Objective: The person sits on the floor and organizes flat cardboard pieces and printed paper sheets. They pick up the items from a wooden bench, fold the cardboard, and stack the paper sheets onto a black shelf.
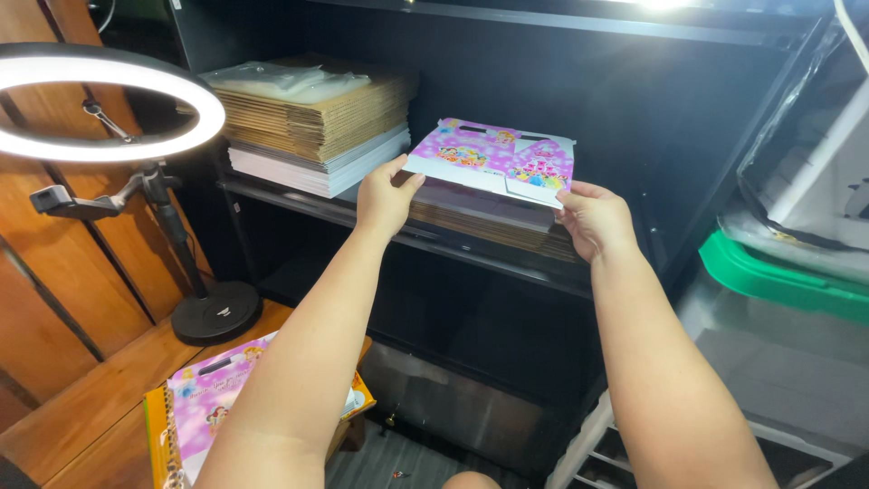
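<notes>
You hold a flat, unfolded pink printed carton [493, 161] between both hands, level above the black shelf [299, 206]. Your left hand [385, 197] pinches its near left corner, thumb on top and fingers beneath, so that grip is closed on the card. Your right hand [593, 219] clasps the near right edge, thumb up along the white flap, and that grip is closed on the card too. The carton is thin glossy cardboard, purple-pink with small cartoon pictures, a die-cut handle slot along its far edge and white notched flaps at the right. It hovers just over a low stack of flat cardboard sheets [489, 222] lying on the shelf.

To the left on the same shelf sits a taller pile of brown corrugated board [317, 118], its fluted edges showing, topped by a crinkled clear plastic wrap and resting on white sheets [312, 167]. A glowing ring light [109, 101] stands on a round black base on the wooden floor. Below your left arm lies another pink printed carton [213, 398]. A green plastic lid [778, 276] shows at the right.
</notes>
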